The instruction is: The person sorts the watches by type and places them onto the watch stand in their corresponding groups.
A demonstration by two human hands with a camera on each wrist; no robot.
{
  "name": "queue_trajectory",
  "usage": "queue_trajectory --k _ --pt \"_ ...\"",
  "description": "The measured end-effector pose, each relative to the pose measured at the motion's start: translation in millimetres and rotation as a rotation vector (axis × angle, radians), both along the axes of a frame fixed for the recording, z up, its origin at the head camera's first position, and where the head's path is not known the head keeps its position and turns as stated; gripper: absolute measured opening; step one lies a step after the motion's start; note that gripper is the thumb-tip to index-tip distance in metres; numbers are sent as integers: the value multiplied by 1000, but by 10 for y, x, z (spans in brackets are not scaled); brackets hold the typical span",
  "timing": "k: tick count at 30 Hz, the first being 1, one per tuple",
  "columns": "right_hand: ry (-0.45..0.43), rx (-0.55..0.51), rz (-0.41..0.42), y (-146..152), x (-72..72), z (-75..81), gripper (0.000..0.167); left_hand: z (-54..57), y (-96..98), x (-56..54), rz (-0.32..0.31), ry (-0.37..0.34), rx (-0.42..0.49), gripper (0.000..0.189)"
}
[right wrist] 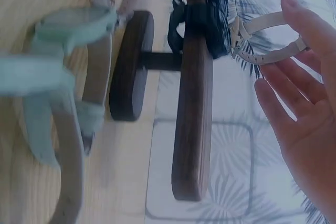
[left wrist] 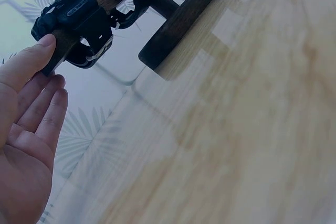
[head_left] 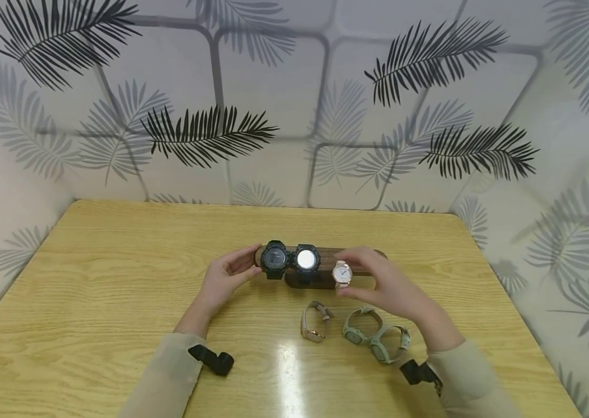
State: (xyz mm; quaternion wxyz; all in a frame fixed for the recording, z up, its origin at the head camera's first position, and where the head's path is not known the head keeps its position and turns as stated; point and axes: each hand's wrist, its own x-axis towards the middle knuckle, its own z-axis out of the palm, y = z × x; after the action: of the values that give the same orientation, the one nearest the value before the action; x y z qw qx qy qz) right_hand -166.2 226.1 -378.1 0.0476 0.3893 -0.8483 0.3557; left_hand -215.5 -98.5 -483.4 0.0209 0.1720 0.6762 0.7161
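A dark wooden watch stand (head_left: 329, 254) has a crossbar raised over a rounded base (right wrist: 130, 72). Two chunky black watches, one (head_left: 275, 259) at the left end and another (head_left: 306, 259) beside it, are strapped round the bar. My left hand (head_left: 221, 280) pinches the bar's left end, thumb on one side and fingertips on the other. In my right hand (head_left: 385, 284) is a pale-strapped watch (head_left: 342, 273) with a white dial, pinched by its band. Its strap forms a loop in the right wrist view, beside the bar and off it.
On the wooden table (head_left: 117, 290), nearer me, lies a beige-strapped watch (head_left: 314, 335). Two pale green watches, one (head_left: 353, 335) and another (head_left: 380, 352), lie to its right, close to my right forearm. A leaf-patterned covering (head_left: 273, 174) rises behind the table.
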Motion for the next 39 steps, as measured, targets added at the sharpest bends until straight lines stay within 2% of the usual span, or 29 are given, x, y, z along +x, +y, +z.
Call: queue_trajectory --k 5,10,16,24,31,33,37,39 --pt "51 2 -117 224 -3 32 62 -4 3 0 -2 5 4 50" --pt "132 67 -255 444 -28 38 61 4 4 -1 -4 10 1 51" --pt "142 117 -358 660 -99 -34 58 5 4 -10 0 2 -8 50" --pt "98 144 -401 827 -178 -162 56 50 9 -2 -12 -47 20 50" --pt "51 156 -405 871 -219 -274 56 267 18 119 -12 -43 4 49" --pt "27 149 -401 870 -229 -305 56 262 15 118 -13 -46 12 49" --pt "-19 128 -397 859 -239 -357 57 131 5 54 -14 -35 24 50" --pt "-38 119 -393 846 -238 -372 58 106 3 45 -14 -31 23 50"
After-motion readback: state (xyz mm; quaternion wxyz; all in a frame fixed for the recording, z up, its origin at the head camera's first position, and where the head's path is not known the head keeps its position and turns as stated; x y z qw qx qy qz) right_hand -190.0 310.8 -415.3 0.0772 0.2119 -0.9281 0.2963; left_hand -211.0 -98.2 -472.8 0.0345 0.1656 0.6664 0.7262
